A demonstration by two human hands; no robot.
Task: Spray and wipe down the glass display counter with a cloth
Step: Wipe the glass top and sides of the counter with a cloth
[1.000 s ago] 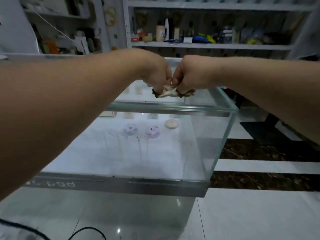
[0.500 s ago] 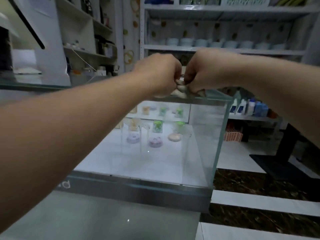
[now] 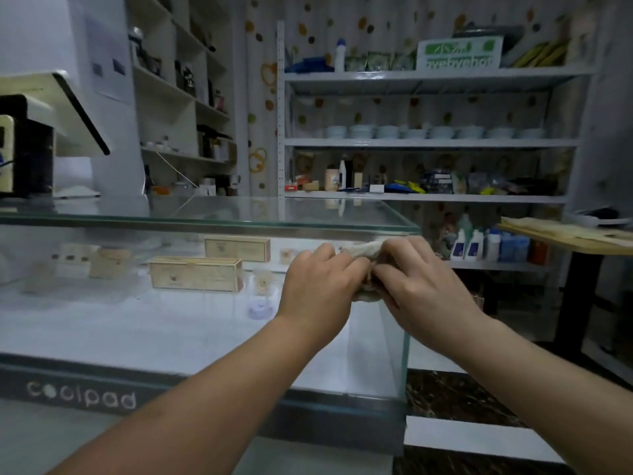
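Observation:
A glass display counter [image 3: 239, 214] stretches across the view, its top edge level with the shelves behind. Both hands meet in front of its right end, just below the top pane. My left hand [image 3: 318, 286] and my right hand [image 3: 421, 286] grip a small pale cloth [image 3: 363, 250] bunched between them. Only the cloth's upper fold and a bit under my hands show. No spray bottle is in my hands.
Wooden boxes [image 3: 195, 274] and small items lie inside the counter. A monitor [image 3: 51, 111] stands on the counter at the left. Stocked shelves [image 3: 428, 197] fill the back wall. A wooden table [image 3: 565, 234] juts in at the right, bottles [image 3: 476, 245] on a low shelf beside it.
The view has dropped from above the counter to facing its front. Both hands, still gripping the cloth, have come down from the top corner to just below the top pane.

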